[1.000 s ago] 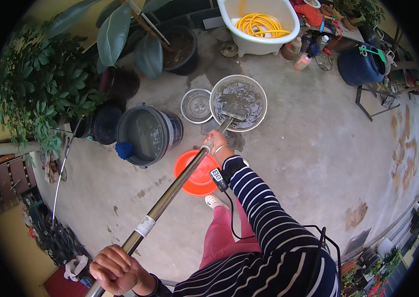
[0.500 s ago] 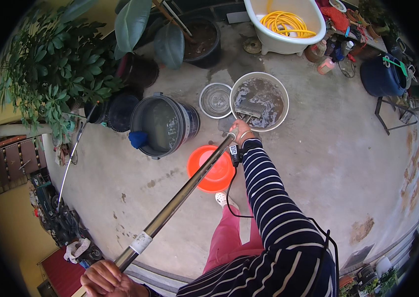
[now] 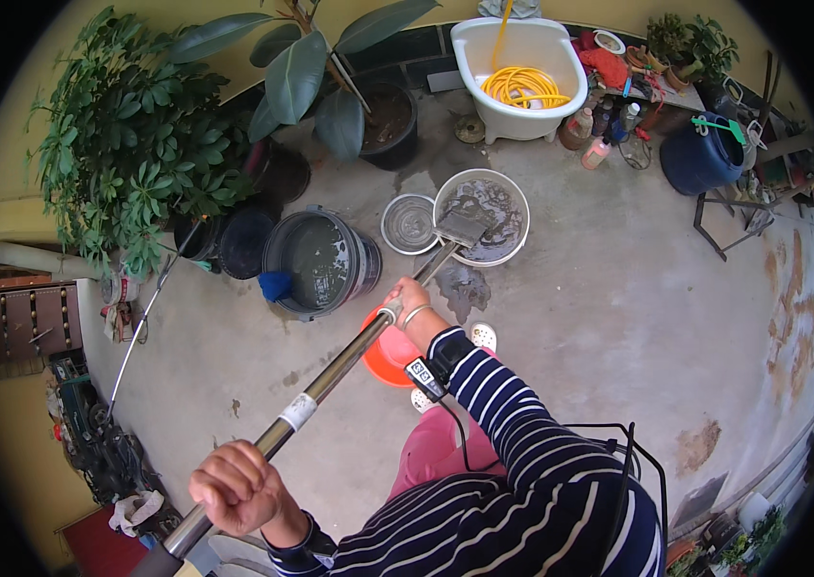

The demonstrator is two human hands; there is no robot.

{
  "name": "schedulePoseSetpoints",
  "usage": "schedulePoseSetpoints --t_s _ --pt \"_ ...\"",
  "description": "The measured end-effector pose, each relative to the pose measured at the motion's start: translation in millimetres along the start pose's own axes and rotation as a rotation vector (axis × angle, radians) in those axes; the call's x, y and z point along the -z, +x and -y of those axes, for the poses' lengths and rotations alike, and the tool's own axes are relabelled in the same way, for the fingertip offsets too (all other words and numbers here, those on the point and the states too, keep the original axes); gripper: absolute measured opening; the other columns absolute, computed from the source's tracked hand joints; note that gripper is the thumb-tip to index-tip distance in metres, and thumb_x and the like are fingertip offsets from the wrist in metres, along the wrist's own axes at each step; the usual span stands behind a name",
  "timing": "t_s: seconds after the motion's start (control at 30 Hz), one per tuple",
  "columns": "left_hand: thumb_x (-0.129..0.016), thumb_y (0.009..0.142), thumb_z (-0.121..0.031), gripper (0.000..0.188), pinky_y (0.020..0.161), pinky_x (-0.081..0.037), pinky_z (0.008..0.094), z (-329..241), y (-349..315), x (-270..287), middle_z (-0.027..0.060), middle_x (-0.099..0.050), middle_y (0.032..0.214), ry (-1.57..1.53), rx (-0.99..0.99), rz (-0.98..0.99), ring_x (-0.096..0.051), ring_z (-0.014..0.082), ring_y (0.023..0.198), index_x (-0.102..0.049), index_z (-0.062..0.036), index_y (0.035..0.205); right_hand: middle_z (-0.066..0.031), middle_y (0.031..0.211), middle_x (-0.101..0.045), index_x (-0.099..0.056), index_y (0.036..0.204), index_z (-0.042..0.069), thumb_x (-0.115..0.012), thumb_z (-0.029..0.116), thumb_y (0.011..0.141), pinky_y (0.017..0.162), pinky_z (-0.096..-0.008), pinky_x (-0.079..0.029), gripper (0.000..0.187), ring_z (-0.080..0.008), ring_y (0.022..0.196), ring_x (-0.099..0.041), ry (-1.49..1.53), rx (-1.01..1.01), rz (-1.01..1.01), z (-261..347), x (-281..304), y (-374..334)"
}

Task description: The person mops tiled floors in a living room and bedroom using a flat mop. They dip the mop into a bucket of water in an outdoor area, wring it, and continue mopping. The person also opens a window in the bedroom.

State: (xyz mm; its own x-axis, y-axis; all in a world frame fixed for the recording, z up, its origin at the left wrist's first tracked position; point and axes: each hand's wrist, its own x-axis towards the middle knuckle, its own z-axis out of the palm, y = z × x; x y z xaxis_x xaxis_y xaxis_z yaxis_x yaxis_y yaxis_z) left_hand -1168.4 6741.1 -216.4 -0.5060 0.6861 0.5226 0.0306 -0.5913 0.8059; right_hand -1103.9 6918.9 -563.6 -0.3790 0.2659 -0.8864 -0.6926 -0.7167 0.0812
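Note:
Across the view runs a long-handled flat mop (image 3: 338,369) with a shiny metal pole. Its grey rectangular head (image 3: 462,228) is tilted over the left side of a white bucket (image 3: 525,234) of murky, foamy water. My right hand (image 3: 411,306) is closed round the pole's pale collar, partly above an orange-red basin (image 3: 383,363). Lower on the pole, nearer me, my left hand (image 3: 237,489) is curled round the metal. A small metal basin (image 3: 409,224) stands beside the white bucket. Left of it is a big dark bucket (image 3: 368,264) of cloudy water, with a blue cloth (image 3: 275,285) over its rim.
A wet patch (image 3: 463,291) marks the concrete below the white bucket. A white tub (image 3: 522,120) with a coiled yellow hose (image 3: 522,87), bottles (image 3: 596,152) and a blue barrel (image 3: 695,159) stand farther off. Potted plants (image 3: 147,144) and a thin pole (image 3: 149,308) are at left.
The mop head has risen out of the water toward the white bucket's left rim. My right hand has drawn back toward me, and my left hand has come up. The view has shifted too.

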Motion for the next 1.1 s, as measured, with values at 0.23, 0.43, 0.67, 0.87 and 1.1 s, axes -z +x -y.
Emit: schedulePoseSetpoints --t_s 0.23,0.43,0.67,0.87,1.1 --pt "-0.047 0.093 -0.014 0.034 0.039 -0.028 0.0257 27 1 -1 0.0 -0.034 0.047 -0.081 0.012 -0.01 -0.028 0.0097 0.038 -0.033 -0.0119 0.062 -0.0052 0.057 -0.041 -0.044 0.069 0.007 -0.054 0.006 0.08 0.045 -0.0354 -0.044 0.015 -0.0187 0.047 -0.044 0.116 -0.02 0.035 -56 -42 -103" --pt "-0.055 0.09 -0.018 0.033 0.037 -0.025 0.0224 -47 12 -14 -0.0027 -0.035 0.044 -0.037 -0.017 0.1 -0.029 0.0068 0.035 -0.038 -0.0137 0.061 -0.0068 0.055 -0.041 -0.043 0.062 0.007 -0.052 0.007 0.078 0.045 -0.0342 -0.044 0.018 -0.021 0.046 -0.044 0.096 0.018 0.075 -2 -9 -31" --pt "-0.046 0.095 -0.021 0.032 0.062 -0.03 0.0314 -129 11 3 -0.0022 -0.034 0.053 -0.067 0.098 0.095 -0.03 0.0118 0.055 -0.034 -0.0155 0.066 -0.009 0.056 -0.041 -0.041 0.062 0.008 -0.05 0.006 0.073 0.047 -0.0339 -0.045 0.014 -0.0236 0.047 -0.043 0.004 -0.005 0.109 43 22 47" --pt "-0.049 0.094 -0.016 0.035 0.043 -0.028 0.0233 -98 21 15 -0.0025 -0.035 0.047 -0.088 -0.014 -0.025 -0.028 0.0077 0.038 -0.033 -0.015 0.063 -0.0077 0.055 -0.042 -0.043 0.065 0.008 -0.051 0.009 0.074 0.042 -0.036 -0.044 0.012 -0.0231 0.046 -0.046 0.028 0.022 0.014 21 6 14" --pt "-0.045 0.092 -0.012 0.033 0.039 -0.03 0.0249 21 -12 0 0.0002 -0.034 0.048 -0.086 0.045 -0.039 -0.03 0.0095 0.038 -0.031 -0.0124 0.062 -0.0075 0.058 -0.043 -0.046 0.069 0.005 -0.05 0.003 0.077 0.047 -0.0371 -0.046 0.009 -0.0212 0.048 -0.045 0.12 0.033 0.002 -49 -29 -104"
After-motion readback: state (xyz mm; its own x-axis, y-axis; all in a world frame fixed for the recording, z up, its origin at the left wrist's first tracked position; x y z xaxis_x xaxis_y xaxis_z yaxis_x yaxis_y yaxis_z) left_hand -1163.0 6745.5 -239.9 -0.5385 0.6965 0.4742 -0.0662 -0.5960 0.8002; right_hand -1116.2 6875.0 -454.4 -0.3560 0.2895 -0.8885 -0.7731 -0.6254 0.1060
